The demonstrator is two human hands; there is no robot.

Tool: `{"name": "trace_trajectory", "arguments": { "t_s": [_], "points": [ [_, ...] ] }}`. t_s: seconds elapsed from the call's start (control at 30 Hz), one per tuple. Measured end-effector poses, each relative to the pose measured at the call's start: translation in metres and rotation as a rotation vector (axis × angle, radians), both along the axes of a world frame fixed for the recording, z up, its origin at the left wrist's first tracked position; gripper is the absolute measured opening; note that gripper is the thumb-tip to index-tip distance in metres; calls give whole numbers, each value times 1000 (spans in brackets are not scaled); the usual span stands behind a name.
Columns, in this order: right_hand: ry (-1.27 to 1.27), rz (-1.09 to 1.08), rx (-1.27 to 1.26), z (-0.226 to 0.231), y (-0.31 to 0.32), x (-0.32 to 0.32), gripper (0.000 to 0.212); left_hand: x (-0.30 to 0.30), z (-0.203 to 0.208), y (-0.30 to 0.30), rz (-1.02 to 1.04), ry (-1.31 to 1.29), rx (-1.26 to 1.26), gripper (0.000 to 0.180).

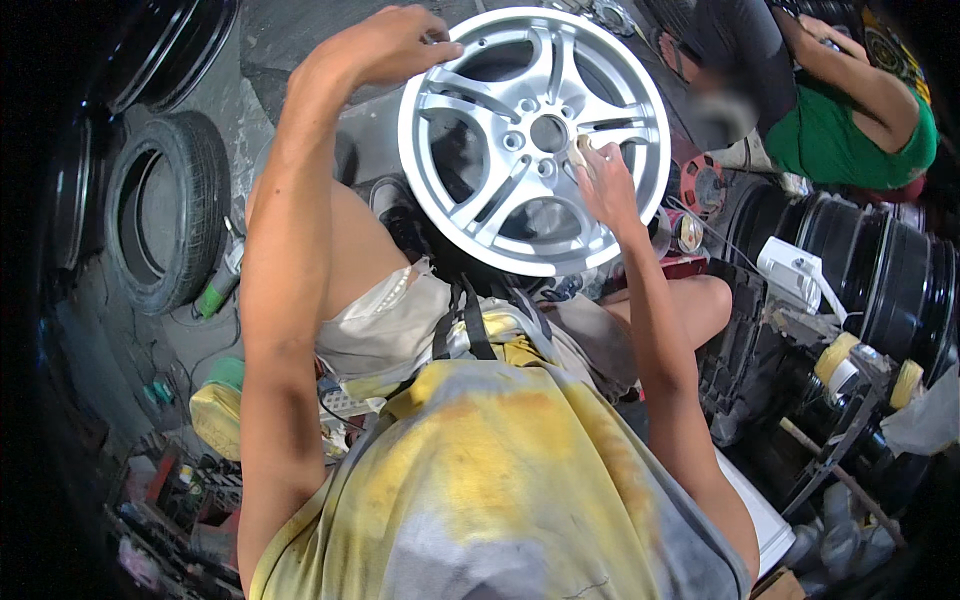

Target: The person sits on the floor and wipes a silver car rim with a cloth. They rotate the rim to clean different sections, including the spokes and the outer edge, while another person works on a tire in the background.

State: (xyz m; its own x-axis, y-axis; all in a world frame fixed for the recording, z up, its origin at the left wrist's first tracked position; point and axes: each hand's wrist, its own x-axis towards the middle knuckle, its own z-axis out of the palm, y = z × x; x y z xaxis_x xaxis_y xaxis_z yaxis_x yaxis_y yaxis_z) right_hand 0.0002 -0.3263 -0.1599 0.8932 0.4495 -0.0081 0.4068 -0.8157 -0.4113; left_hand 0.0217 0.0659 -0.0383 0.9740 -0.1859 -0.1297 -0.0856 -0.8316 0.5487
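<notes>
A silver alloy wheel rim [455, 215] with paired spokes and a round centre hole lies face up in front of my knees. My left hand [395, 45] rests at its upper left edge, with the fingertips bent over the lip. On a spoke just right of the centre hole, my right hand [608, 185] presses a small beige piece [579, 150] that looks like folded sandpaper or a cloth. Its fingers are closed on this piece, which they partly cover.
A black tyre [170, 215] stands at the left beside a green-and-grey power tool [222, 280]. On the upper right sits another person in a green top [850, 130]. Dark wheel rims [880, 260] are stacked at the right, near a white box-shaped thing [790, 272].
</notes>
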Motion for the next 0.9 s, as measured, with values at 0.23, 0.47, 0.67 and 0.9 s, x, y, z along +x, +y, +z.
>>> {"name": "trace_trajectory", "arguments": {
  "t_s": [0.23, 0.47, 0.67, 0.9],
  "points": [
    [-138, -37, 68, -19, 69, 60, 38, 6, -2, -4, -19, -9, 31, 45],
    [21, -155, -25, -45, 93, 69, 37, 9, 9, -16, -18, 11, 2, 47],
    [248, 117, 121, 2, 73, 56, 47, -3, 51, -9, 3, 137, 39, 42],
    [55, 95, -155, -26, 135, 31, 27, 4, 28, -4, 2, 101, 2, 45]
  ]
}}
